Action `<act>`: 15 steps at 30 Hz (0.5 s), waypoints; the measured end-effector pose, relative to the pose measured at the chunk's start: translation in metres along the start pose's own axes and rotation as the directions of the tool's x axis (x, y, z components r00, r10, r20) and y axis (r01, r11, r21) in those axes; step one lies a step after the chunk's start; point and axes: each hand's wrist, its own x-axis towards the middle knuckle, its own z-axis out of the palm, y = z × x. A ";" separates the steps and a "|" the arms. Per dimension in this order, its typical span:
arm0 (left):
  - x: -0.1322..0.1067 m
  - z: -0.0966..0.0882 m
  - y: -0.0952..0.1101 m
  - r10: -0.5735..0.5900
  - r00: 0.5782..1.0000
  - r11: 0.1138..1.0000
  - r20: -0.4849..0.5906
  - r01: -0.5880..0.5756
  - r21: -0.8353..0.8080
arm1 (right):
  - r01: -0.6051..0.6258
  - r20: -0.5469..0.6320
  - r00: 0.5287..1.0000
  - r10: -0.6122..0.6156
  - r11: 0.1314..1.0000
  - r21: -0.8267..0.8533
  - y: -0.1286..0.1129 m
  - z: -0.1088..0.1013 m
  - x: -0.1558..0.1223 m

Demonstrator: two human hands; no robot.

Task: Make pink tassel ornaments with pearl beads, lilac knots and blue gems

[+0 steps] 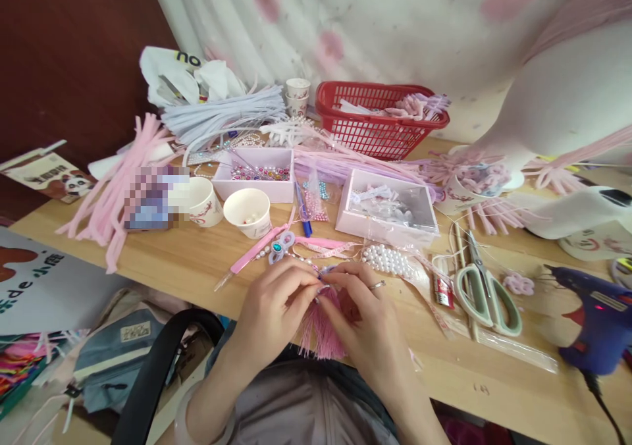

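My left hand (274, 307) and my right hand (363, 313) meet at the near edge of the wooden table (197, 261). Both pinch the top of a pink tassel (323, 330), whose fringe hangs down between them. A ring sits on my right hand. Just beyond my fingers lie a small jewelled ornament (280, 246), pink tweezers (254, 253) and a cluster of white pearls (388, 259).
Scissors (486, 293) and a purple glue gun (600, 323) lie to the right. Paper cups (247, 211), two pink trays of beads (259, 174) (388, 208), pink pipe cleaners (121, 191) and a red basket (378, 119) fill the back. A white mannequin bust (563, 96) stands far right.
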 end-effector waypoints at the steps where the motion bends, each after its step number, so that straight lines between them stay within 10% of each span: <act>1: 0.001 0.001 0.001 0.017 1.000 1.000 -0.015 -0.017 0.024 | -0.002 -0.016 1.000 0.002 1.000 -0.004 0.000 0.000 0.000; 15: 0.004 0.010 0.012 0.070 0.981 0.994 -0.180 -0.083 -0.065 | -0.039 -0.127 0.990 0.062 0.984 0.176 -0.001 -0.001 0.004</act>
